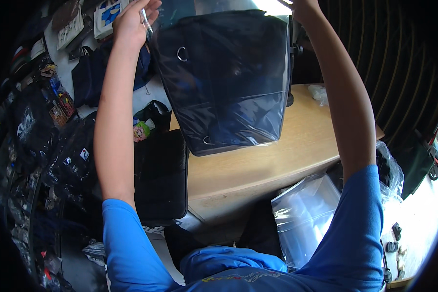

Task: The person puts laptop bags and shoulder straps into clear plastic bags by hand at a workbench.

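A black bag (219, 73) with small metal D-rings hangs upright inside a clear plastic bag (265, 119), above the wooden table. My left hand (134, 22) is closed on the plastic's upper left edge, with some fingers curled. At the top rim of the view my right hand (304, 9) grips the plastic's upper right edge; its fingers are partly cut off. Both arms are raised and stretched forward. The lower end of the black bag sits over the tabletop, and I cannot tell whether it touches.
The wooden table (219, 177) curves in front of me. A black padded case (160, 182) stands at its left side. Clear plastic sleeves (304, 219) lie by my right leg. Plastic-wrapped bags (73, 160) crowd the left. A dark folding gate (379, 58) is at the right.
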`<move>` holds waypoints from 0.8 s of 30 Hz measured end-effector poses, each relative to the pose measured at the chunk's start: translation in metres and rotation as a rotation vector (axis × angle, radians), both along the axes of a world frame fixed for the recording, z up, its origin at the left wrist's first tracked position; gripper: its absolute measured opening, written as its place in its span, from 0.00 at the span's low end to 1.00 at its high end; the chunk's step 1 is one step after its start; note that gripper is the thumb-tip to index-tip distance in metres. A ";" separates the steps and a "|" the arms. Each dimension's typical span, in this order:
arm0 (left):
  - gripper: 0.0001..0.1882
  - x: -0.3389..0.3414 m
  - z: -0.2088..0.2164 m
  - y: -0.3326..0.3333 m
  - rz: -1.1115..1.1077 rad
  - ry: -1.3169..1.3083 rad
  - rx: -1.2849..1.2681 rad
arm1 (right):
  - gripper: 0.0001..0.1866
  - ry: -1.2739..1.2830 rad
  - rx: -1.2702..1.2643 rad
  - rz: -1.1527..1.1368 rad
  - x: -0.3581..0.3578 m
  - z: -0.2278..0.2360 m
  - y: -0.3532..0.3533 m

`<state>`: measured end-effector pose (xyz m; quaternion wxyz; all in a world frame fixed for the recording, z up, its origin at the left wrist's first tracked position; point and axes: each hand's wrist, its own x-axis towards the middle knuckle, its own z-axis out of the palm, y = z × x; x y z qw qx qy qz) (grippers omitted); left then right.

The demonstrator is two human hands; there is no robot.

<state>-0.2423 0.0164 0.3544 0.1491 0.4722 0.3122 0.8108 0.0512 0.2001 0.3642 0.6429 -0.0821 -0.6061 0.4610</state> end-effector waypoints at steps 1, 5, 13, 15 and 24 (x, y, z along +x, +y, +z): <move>0.08 -0.002 0.001 -0.007 -0.026 0.055 0.012 | 0.14 0.028 0.018 0.004 -0.002 0.000 -0.005; 0.08 0.010 0.003 -0.013 -0.048 0.065 -0.023 | 0.14 -0.100 0.069 0.029 0.010 0.000 0.001; 0.14 -0.026 0.010 -0.032 -0.102 0.259 -0.156 | 0.20 -0.110 0.067 -0.028 0.019 -0.008 -0.013; 0.15 -0.018 0.007 -0.036 -0.104 0.303 -0.181 | 0.20 -0.106 0.071 -0.048 0.022 -0.010 -0.016; 0.17 0.015 -0.009 -0.040 0.093 0.457 -0.040 | 0.16 0.008 0.112 -0.034 0.030 -0.016 -0.014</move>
